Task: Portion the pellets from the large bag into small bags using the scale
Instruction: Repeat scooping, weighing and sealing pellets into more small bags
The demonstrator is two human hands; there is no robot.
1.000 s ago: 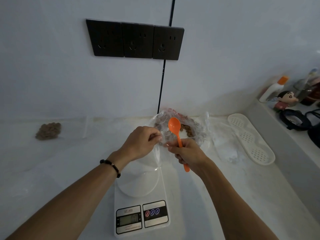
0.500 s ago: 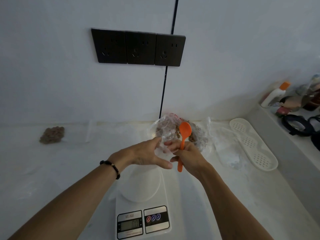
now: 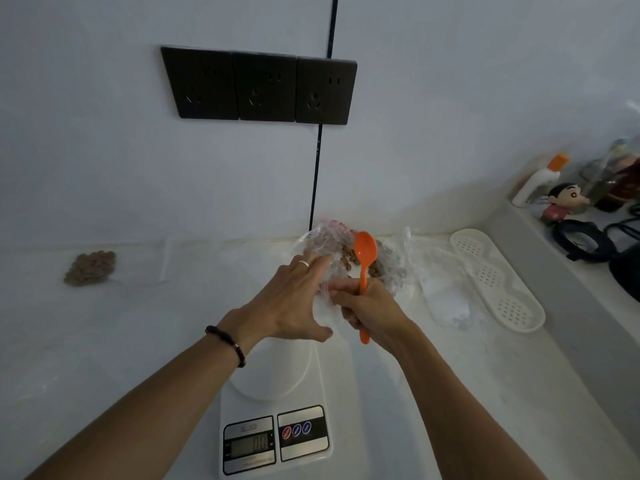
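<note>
My right hand (image 3: 372,308) clenched the smooth orange plastic spoon (image 3: 364,261); left hand (image 3: 294,301) spread flat on crinkly clear pellet bag (image 3: 349,259), 12 o'clock of white scale (image 3: 275,420). Scale's label unreadable.

an orange spoon (image 3: 364,258), brown pellets (image 3: 347,259) in clear plastic, a white scale (image 3: 277,420), black sockets (image 3: 263,87).
</note>
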